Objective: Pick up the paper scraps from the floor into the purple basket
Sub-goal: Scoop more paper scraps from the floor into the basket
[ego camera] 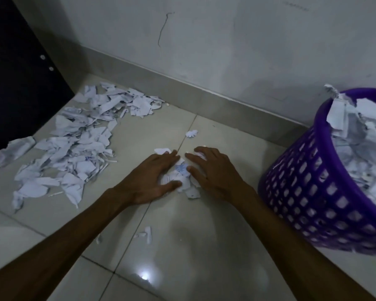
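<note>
Two bare hands press flat on a tiled floor (204, 246), fingers straight and spread, corralling a small clump of paper scraps (179, 177) between them. The left hand (150, 179) and the right hand (213, 170) hold nothing yet; their fingertips nearly meet above the clump, with the scraps touching both palms' inner edges. The paper looks light, thin and crumpled, likely to slip or scatter, so scooping from both sides and underneath seems the surest hold. A single stray scrap (191, 133) lies just beyond the fingertips. A much larger pile of scraps (74, 144) spreads well to the left near a dark cabinet (13, 83). The purple basket (313, 192), already heaped with paper, stands near the right hand, against the wall (226, 40)
</note>
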